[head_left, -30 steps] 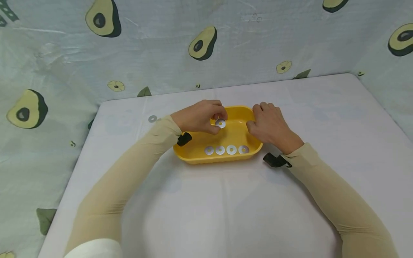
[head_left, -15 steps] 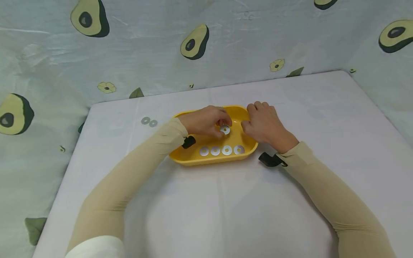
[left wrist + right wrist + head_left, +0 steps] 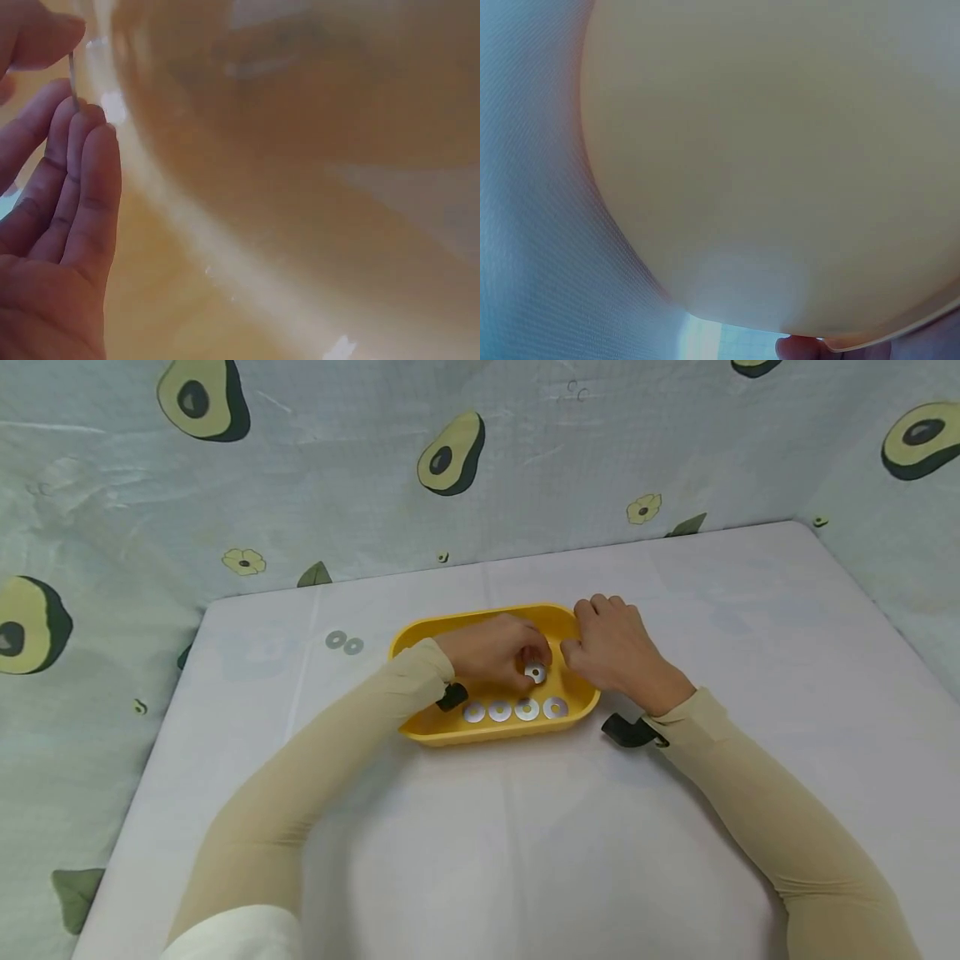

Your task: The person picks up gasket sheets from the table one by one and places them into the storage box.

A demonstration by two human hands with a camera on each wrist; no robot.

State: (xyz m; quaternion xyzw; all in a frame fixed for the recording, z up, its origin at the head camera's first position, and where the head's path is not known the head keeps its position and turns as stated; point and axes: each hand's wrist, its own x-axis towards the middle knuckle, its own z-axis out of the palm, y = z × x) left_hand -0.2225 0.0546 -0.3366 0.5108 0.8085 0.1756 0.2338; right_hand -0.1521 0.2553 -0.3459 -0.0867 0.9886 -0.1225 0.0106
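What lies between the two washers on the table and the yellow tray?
Only bare white table separates the washers from the tray, as the head view shows.

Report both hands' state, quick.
Left hand: pinching a silver washer.
Right hand: gripping the rim of the yellow tray.
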